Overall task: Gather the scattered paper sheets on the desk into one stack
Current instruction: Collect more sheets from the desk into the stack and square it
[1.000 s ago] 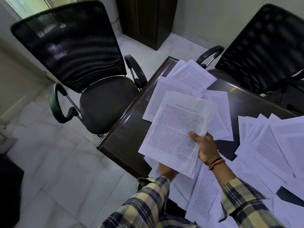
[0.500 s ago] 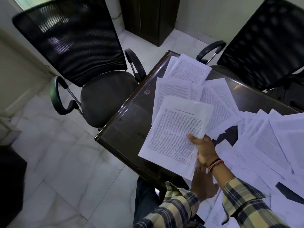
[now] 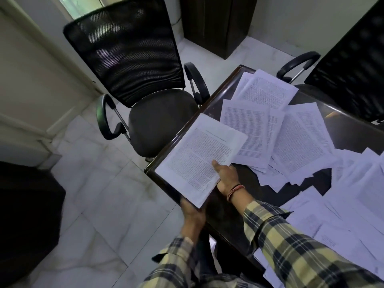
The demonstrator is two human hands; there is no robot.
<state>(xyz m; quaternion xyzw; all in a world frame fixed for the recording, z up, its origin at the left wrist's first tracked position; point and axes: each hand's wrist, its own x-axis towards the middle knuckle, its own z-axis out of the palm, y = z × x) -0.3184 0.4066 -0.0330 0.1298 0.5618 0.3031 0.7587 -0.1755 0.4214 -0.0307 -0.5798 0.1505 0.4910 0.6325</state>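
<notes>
A stack of printed paper sheets (image 3: 199, 159) is held above the near left corner of the dark desk (image 3: 349, 129). My right hand (image 3: 226, 177) grips its right edge, thumb on top. My left hand (image 3: 192, 213) holds the stack's near corner from below. Several loose printed sheets (image 3: 268, 121) lie overlapping on the desk beyond the stack. More scattered sheets (image 3: 353, 194) cover the desk's right side.
A black mesh office chair (image 3: 145, 90) stands left of the desk on the white tiled floor. A second black chair (image 3: 349, 65) stands at the desk's far side. A dark cabinet (image 3: 216, 23) is at the back. A dark object (image 3: 25, 215) sits at lower left.
My left hand came out from behind my right forearm to the stack's near corner. The stack swung left toward the desk corner. The view shifted right.
</notes>
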